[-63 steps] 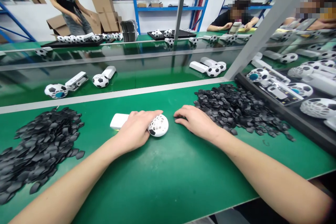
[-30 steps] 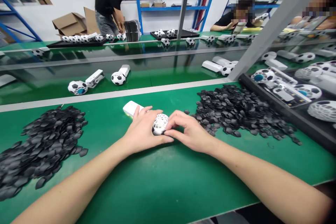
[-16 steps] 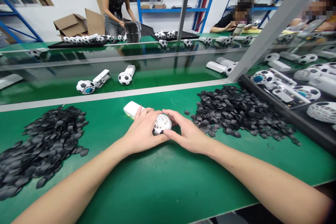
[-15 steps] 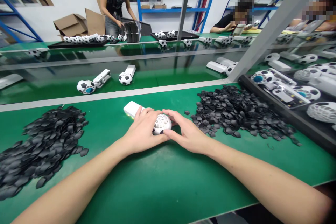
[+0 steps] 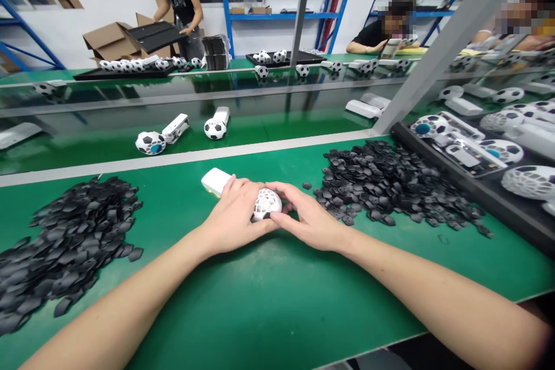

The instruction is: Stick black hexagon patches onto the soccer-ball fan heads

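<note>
On the green work surface (image 5: 269, 306), both hands close round a white lattice ball shell (image 5: 267, 202) with a white block-shaped body (image 5: 215, 180) sticking out at the upper left. My left hand (image 5: 234, 211) lies over the joint between ball and body and covers much of it. Fingers and thumb of my right hand (image 5: 303, 214) grip the ball's right side. A dark patch shows low on the ball, near the thumbs; most of its openings look white. Small black panel pieces lie in a left pile (image 5: 87, 237) and a right pile (image 5: 381, 185).
A black tray (image 5: 459, 185) with ball units stands at the right beside a slanting grey post (image 5: 433, 52). Beyond the pale strip (image 5: 182, 153), black-and-white football units (image 5: 151, 143) lie on the green belt. Across it are a person holding a black tray (image 5: 156, 36) and other seated people.
The standing person across the belt has moved left and now holds a black tray over the cardboard box. Units on the belt have shifted slightly right. My hands keep nearly the same grip.
</note>
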The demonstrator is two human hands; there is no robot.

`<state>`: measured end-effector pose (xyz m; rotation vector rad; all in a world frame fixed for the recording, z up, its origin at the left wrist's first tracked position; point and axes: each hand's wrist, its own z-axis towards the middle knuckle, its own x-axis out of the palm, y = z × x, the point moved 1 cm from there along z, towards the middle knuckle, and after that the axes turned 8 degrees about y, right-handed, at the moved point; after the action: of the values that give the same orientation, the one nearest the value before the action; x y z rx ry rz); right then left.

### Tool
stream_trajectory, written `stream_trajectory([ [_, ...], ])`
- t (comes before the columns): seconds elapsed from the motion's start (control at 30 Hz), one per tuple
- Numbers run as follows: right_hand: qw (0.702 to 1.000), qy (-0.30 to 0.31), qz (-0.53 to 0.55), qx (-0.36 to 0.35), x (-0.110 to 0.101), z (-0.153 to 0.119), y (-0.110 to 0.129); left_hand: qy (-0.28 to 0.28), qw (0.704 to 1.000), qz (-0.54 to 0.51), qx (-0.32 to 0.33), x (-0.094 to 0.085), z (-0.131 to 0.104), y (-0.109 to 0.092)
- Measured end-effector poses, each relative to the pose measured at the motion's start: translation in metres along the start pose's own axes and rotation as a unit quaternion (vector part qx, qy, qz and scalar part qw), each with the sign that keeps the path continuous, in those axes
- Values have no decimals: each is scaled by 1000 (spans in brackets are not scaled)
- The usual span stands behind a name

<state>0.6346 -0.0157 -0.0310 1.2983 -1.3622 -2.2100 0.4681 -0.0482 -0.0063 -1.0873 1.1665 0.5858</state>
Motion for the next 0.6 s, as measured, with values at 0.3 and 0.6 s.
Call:
stream_trajectory([
  [0.3,1000,-1,17,5,0,1,2,-3,1000,-2,-1,1,0,1],
  [0.6,994,-16,89,54,4,4,-2,-25,1000,-7,11,6,0,3],
])
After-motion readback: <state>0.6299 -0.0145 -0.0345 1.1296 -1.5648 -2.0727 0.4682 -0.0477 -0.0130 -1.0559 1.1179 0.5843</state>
